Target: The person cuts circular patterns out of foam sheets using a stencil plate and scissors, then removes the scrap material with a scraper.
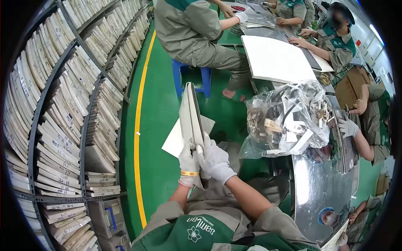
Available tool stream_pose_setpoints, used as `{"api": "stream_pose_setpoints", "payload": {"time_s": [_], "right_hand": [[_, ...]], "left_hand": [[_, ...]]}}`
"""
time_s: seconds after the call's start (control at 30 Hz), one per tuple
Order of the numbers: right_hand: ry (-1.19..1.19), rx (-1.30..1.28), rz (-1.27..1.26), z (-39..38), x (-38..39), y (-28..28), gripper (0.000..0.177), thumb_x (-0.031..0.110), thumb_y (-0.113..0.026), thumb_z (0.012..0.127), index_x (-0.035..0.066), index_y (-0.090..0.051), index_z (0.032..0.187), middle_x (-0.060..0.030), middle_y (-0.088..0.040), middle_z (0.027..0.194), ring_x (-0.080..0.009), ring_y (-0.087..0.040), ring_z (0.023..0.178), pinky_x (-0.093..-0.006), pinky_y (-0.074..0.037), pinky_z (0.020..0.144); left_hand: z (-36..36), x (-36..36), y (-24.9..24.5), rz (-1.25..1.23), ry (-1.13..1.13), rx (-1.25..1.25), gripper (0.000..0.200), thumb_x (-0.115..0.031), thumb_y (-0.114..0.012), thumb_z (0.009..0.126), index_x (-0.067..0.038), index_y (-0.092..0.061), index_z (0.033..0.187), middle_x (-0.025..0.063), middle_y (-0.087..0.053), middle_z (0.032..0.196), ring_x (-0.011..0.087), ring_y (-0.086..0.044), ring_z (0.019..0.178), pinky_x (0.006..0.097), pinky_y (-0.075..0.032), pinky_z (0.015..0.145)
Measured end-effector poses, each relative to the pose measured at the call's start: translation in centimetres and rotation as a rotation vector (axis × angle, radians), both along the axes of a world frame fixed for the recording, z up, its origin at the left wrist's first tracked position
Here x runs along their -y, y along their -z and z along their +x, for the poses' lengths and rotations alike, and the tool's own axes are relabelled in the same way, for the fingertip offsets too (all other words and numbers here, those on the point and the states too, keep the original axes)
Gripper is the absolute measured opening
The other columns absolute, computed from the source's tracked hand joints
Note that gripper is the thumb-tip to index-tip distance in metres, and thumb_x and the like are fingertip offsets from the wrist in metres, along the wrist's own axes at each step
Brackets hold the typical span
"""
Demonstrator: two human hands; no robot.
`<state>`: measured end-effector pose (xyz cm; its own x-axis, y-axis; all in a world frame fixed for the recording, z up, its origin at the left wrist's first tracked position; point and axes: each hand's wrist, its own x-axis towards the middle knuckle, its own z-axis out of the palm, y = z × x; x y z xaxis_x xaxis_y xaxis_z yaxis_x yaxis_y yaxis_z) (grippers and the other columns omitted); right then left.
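Note:
Both of my hands wear white gloves and grip a narrow stack of flat pale boards (191,113), one with a dark edge, held nearly edge-on above my lap. My left hand (188,164) is closed on its left side, with a yellow band at the wrist. Around the right side wraps my right hand (216,161), fingers pressed against the boards. A white sheet or board (171,141) shows behind the stack, low over the green floor. What the boards are exactly, I cannot make out.
Shelves (79,121) packed with labelled pale boards line the left. On the metal table (307,188) at right lies a clear plastic bag of scraps (289,121). Ahead, a co-worker sits on a blue stool (191,75) beside a large white board (276,58). Other people work along the table.

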<state>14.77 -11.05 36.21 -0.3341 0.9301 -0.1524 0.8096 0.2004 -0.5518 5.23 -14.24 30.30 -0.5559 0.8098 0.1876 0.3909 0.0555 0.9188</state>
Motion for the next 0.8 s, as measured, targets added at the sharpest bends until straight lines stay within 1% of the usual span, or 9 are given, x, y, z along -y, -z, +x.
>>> {"api": "stream_pose_setpoints", "payload": {"time_s": [0.13, 0.3, 0.43, 0.57, 0.6, 0.67, 0.73, 0.77, 0.8], "right_hand": [[-0.087, 0.081, 0.079, -0.5, 0.0, 0.2, 0.059, 0.033, -0.045, 0.096, 0.008, -0.029, 0.147, -0.0186, -0.055, 0.105, -0.0359, -0.06, 0.089, -0.0467, -0.05, 0.076], [-0.066, -0.003, 0.272, -0.5, -0.5, 1.5, 0.045, 0.036, -0.049, 0.094, 0.024, -0.051, 0.137, -0.0178, -0.055, 0.11, -0.0342, -0.059, 0.095, -0.0454, -0.05, 0.078], [-0.195, 0.072, 0.048, -0.1, -2.1, 1.5, 0.046, 0.036, -0.047, 0.096, 0.024, -0.047, 0.14, -0.0211, -0.054, 0.118, -0.037, -0.058, 0.101, -0.0471, -0.049, 0.083], [-0.164, -0.173, 0.135, 1.9, -0.6, 2.1, 0.05, 0.033, -0.048, 0.096, 0.019, -0.04, 0.144, -0.0236, -0.047, 0.13, -0.0416, -0.052, 0.114, -0.0484, -0.045, 0.094], [-0.101, -0.226, 0.058, 2.5, 0.2, 1.9, 0.051, 0.032, -0.051, 0.095, 0.017, -0.041, 0.143, -0.0234, -0.047, 0.129, -0.0422, -0.051, 0.115, -0.0475, -0.044, 0.095], [-0.052, -0.273, 0.044, 4.7, 2.0, 2.9, 0.05, 0.03, -0.052, 0.094, 0.014, -0.043, 0.141, -0.0223, -0.047, 0.129, -0.0415, -0.053, 0.112, -0.0453, -0.045, 0.094], [-0.024, -0.334, -0.032, 7.5, 3.3, 3.5, 0.047, 0.032, -0.053, 0.094, 0.016, -0.046, 0.138, -0.0216, -0.048, 0.13, -0.0416, -0.057, 0.105, -0.0469, -0.047, 0.091], [0.005, -0.281, -0.017, 8.9, 4.0, 3.8, 0.044, 0.03, -0.053, 0.093, 0.015, -0.05, 0.134, -0.0194, -0.051, 0.127, -0.0405, -0.058, 0.104, -0.0459, -0.048, 0.09], [0.035, -0.227, -0.01, 10.3, 4.7, 3.9, 0.041, 0.029, -0.054, 0.093, 0.013, -0.053, 0.131, -0.0173, -0.054, 0.123, -0.0394, -0.059, 0.102, -0.045, -0.048, 0.088]], "left_hand": [[-0.5, 0.1, -0.2, -0.058, -0.024, 0.028, 0.009, -0.008, -0.06, 0.088, -0.001, -0.055, 0.087, 0.0142, -0.065, 0.075, 0.0153, -0.061, 0.068, 0.0322, -0.051, 0.066], [-0.9, 0.4, 1.0, -0.036, -0.029, 0.01, 0.005, 0.0, -0.058, 0.088, 0.001, -0.058, 0.093, 0.0128, -0.068, 0.082, 0.0166, -0.064, 0.074, 0.031, -0.052, 0.072], [-0.4, 0.3, 0.4, -0.044, -0.058, 0.024, 0.012, 0.0, -0.058, 0.087, 0.002, -0.057, 0.099, 0.0134, -0.069, 0.088, 0.0187, -0.067, 0.081, 0.0323, -0.052, 0.076], [-1.5, -0.8, -0.6, -0.132, -0.008, -0.063, 0.015, 0.002, -0.057, 0.086, 0.001, -0.056, 0.1, 0.0143, -0.068, 0.088, 0.0232, -0.069, 0.082, 0.0331, -0.053, 0.077], [-2.6, -1.5, 1.5, -0.039, 0.029, -0.105, 0.017, 0.002, -0.055, 0.085, -0.001, -0.057, 0.101, 0.0162, -0.068, 0.089, 0.0278, -0.069, 0.084, 0.0337, -0.053, 0.077], [-4.7, -3.7, 3.7, -0.184, 0.102, -0.213, 0.017, 0.001, -0.053, 0.083, -0.005, -0.058, 0.099, 0.0163, -0.067, 0.087, 0.0336, -0.067, 0.082, 0.0389, -0.052, 0.075], [-7.9, -5.9, 10.1, -0.168, 0.187, -0.498, 0.018, 0.0, -0.052, 0.081, -0.007, -0.058, 0.096, 0.0157, -0.065, 0.086, 0.0371, -0.063, 0.08, 0.0453, -0.05, 0.073], [-7.9, -6.6, 10.6, -0.166, 0.216, -0.551, 0.018, 0.001, -0.052, 0.077, -0.008, -0.057, 0.093, 0.0143, -0.065, 0.083, 0.0365, -0.062, 0.077, 0.0489, -0.048, 0.072], [-8.0, -7.0, 11.2, -0.288, 0.28, -0.595, 0.021, 0.001, -0.051, 0.078, -0.009, -0.057, 0.096, 0.0154, -0.066, 0.097, 0.0363, -0.061, 0.084, 0.048, -0.049, 0.074]]}}
